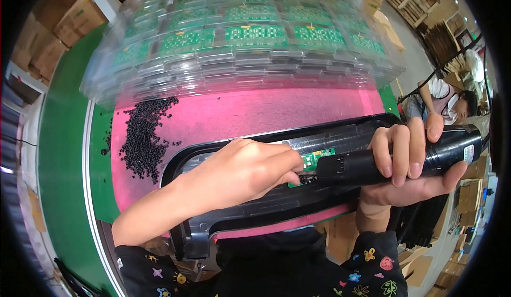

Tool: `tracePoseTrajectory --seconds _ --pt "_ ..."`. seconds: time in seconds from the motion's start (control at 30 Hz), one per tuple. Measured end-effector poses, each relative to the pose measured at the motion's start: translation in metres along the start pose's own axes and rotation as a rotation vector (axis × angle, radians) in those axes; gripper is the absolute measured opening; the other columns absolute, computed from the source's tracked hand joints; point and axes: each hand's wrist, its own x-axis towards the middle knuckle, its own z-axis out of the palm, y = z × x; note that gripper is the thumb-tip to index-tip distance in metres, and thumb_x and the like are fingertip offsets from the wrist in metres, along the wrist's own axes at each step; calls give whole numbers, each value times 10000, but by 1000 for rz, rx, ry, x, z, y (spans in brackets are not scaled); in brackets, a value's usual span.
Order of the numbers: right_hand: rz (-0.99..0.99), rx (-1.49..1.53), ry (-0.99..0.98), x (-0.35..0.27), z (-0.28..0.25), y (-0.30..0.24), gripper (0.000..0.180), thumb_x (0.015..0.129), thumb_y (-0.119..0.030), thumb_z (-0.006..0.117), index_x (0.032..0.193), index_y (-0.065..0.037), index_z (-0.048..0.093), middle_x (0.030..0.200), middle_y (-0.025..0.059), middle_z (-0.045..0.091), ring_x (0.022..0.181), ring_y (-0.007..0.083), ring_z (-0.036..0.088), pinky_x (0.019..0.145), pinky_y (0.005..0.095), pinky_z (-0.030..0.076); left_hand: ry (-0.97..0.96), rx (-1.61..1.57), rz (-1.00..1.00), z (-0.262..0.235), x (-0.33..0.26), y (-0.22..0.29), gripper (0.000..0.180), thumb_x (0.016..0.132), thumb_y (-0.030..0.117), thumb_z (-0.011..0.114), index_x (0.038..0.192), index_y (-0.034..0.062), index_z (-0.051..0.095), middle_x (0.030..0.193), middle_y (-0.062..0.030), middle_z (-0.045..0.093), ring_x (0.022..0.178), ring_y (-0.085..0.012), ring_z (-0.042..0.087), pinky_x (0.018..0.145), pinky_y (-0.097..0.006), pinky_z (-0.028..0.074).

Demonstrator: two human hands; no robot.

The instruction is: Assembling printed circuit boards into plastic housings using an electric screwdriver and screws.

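Note:
My left hand (255, 170) reaches across a long black plastic housing (287, 212), thumb and fingers pinched together. What lies between the fingertips is too small and hidden to make out. Just by them, a green circuit board (322, 154) rests in the housing, partly covered. In my right hand (407, 161) is a thick black cylindrical tool (346, 168), perhaps an electric screwdriver, held almost level with the fingers wrapped round it. Its narrower front end sits over the board, close to my left fingertips. Small dark bits show there.
A heap of tiny black parts (142, 140) lies on the pink mat (255, 105) at the left. Stacked clear plastic trays (239, 57) with green boards stand at the back. Another person (447, 100) is at the far right. Cardboard boxes (80, 20) stand beyond the green surface.

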Motion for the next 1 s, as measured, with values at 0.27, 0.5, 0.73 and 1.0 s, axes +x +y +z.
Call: tracePoseTrajectory --seconds 0.27,0.5,0.73,1.0 --pt "10 -158 1 -2 7 13 536 875 -592 589 987 -92 428 627 0 491 443 94 465 439 232 401 7 352 -2 -1 -1 13 200 711 80 730 868 39 614 822 -68 672 715 -230 677 512 -331 524" --pt "204 -219 -162 -8 3 13 619 827 -585 678 1023 -44 446 649 46 543 491 145 517 454 274 441 206 260 -12 -3 6 0 84 773 -17 661 844 12 625 776 -85 655 695 -252 666 573 -346 531" --pt "287 -179 -211 -10 2 25 608 774 -523 779 985 -39 478 644 62 574 488 160 546 416 273 435 82 244 -145 2 -2 0 119 815 48 690 902 13 618 769 -107 590 705 -321 614 569 -402 486" --pt "416 -179 -619 7 -2 28 614 642 -419 910 946 -13 564 667 74 625 539 195 603 449 304 481 -21 254 -117 1 -4 1 135 799 55 665 918 16 615 783 -109 585 715 -334 615 558 -424 479"
